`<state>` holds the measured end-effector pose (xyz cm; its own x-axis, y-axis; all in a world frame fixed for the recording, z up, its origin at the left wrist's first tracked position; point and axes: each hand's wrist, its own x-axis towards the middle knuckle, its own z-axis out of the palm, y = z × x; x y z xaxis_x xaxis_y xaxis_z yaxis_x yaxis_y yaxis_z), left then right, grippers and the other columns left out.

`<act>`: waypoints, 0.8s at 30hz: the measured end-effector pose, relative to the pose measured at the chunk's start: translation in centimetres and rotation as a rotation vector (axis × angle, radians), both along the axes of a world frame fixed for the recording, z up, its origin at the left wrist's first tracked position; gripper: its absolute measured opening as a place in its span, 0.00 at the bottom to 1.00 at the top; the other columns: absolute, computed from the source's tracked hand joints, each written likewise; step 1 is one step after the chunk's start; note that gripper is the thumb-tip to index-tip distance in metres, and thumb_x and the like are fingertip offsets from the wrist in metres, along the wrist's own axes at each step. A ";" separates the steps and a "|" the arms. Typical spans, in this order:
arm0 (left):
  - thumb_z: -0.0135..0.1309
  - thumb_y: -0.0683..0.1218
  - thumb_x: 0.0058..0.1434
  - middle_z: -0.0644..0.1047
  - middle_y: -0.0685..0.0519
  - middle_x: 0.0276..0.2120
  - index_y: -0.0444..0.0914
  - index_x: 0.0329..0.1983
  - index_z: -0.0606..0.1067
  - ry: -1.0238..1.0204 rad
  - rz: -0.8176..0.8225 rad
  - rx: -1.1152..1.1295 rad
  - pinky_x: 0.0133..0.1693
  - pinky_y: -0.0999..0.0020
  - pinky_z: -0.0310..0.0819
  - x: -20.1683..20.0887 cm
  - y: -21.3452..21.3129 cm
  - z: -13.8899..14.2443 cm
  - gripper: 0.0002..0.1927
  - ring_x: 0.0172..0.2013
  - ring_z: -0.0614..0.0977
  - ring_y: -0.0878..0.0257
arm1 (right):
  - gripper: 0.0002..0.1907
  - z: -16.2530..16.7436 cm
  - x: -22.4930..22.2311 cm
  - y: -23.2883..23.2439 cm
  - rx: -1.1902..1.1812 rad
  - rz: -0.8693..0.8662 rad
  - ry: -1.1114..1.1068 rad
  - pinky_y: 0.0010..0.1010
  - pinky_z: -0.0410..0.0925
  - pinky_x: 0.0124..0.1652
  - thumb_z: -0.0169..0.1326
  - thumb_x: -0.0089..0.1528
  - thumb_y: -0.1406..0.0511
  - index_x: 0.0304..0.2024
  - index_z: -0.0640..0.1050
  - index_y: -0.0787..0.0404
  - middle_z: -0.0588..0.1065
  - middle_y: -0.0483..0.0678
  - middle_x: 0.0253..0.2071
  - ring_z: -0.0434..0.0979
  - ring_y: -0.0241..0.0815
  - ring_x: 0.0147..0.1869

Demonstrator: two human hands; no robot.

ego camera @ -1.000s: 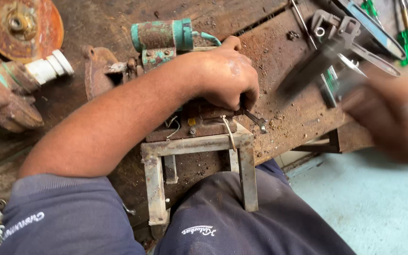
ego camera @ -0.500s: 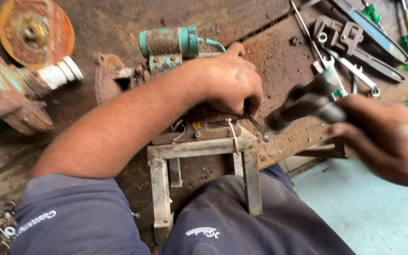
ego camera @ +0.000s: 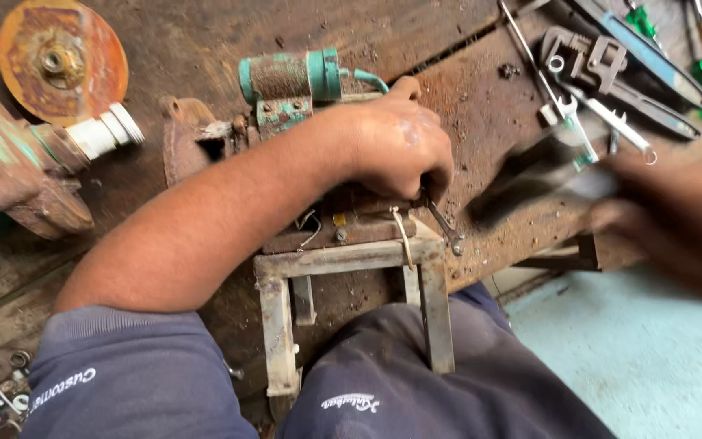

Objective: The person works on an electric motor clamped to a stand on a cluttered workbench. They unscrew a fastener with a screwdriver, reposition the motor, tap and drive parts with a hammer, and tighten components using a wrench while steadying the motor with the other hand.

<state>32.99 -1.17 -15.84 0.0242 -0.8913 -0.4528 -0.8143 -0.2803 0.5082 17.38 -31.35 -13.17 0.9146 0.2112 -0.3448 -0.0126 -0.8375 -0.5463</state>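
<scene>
On the rusty workbench (ego camera: pixel 205 49), head view: left hand (ego camera: pixel 396 150) clamped around a small wrench (ego camera: pixel 442 223), pressing on a rusty metal part (ego camera: pixel 343 232) atop a steel frame (ego camera: pixel 278 325). Right hand (ego camera: pixel 676 219) blurred, fingers closed on a dark hammer (ego camera: pixel 530 175), well apart from the left. Green-capped rusty cylinder (ego camera: pixel 290 77) just behind the left hand; wrenches (ego camera: pixel 603 73) far right.

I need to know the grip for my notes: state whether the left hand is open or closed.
Closed. The left hand is curled into a fist over a small metal tool whose end sticks out below the fingers, pressed onto the rusty part.
</scene>
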 end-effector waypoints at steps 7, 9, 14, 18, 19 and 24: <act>0.56 0.43 0.51 0.83 0.63 0.37 0.61 0.39 0.84 0.024 -0.004 -0.047 0.58 0.43 0.48 0.1 -0.2 -0.1 0.18 0.48 0.78 0.64 | 0.19 1.4 -0.9 0.7 0.093 0.145 -0.072 0.30 0.65 0.29 0.50 0.66 0.55 0.45 0.73 0.65 0.70 0.43 0.25 0.69 0.35 0.27; 0.56 0.43 0.52 0.83 0.63 0.38 0.59 0.40 0.84 0.040 -0.001 -0.015 0.58 0.45 0.51 0.0 -0.1 -0.1 0.17 0.48 0.80 0.64 | 0.17 1.4 -1.2 1.2 0.317 -0.174 0.012 0.29 0.60 0.25 0.43 0.69 0.54 0.41 0.71 0.62 0.67 0.43 0.22 0.64 0.34 0.24; 0.57 0.43 0.50 0.83 0.62 0.37 0.59 0.38 0.85 0.033 -0.010 -0.062 0.57 0.44 0.51 0.1 0.0 0.0 0.17 0.49 0.79 0.62 | 0.17 2.1 -1.7 1.6 0.114 -0.002 0.059 0.35 0.64 0.24 0.50 0.66 0.54 0.48 0.72 0.59 0.71 0.44 0.20 0.70 0.37 0.21; 0.58 0.44 0.51 0.83 0.62 0.38 0.59 0.39 0.84 0.028 -0.004 -0.033 0.56 0.44 0.52 -0.1 0.0 0.3 0.16 0.47 0.80 0.62 | 0.16 2.1 -2.3 2.8 -0.269 0.050 0.137 0.37 0.66 0.28 0.54 0.65 0.53 0.46 0.72 0.57 0.73 0.47 0.22 0.73 0.44 0.25; 0.58 0.44 0.50 0.83 0.62 0.37 0.59 0.39 0.84 0.007 -0.012 -0.026 0.56 0.44 0.52 0.0 -0.1 0.4 0.17 0.46 0.80 0.61 | 0.19 1.9 -2.4 3.2 -0.533 0.226 0.179 0.38 0.70 0.30 0.60 0.63 0.51 0.46 0.75 0.55 0.76 0.47 0.21 0.78 0.46 0.26; 0.56 0.44 0.54 0.84 0.62 0.38 0.59 0.40 0.84 0.024 0.021 -0.030 0.57 0.46 0.53 0.1 0.4 0.5 0.15 0.47 0.81 0.62 | 0.11 1.8 -3.0 4.0 0.174 0.025 -0.241 0.33 0.68 0.33 0.49 0.69 0.60 0.46 0.74 0.61 0.74 0.48 0.29 0.74 0.43 0.30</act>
<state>33.08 -0.78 -15.33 0.0323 -0.9037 -0.4268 -0.7959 -0.2816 0.5359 14.42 -27.39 -11.36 0.9596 0.2714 -0.0750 0.1541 -0.7292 -0.6667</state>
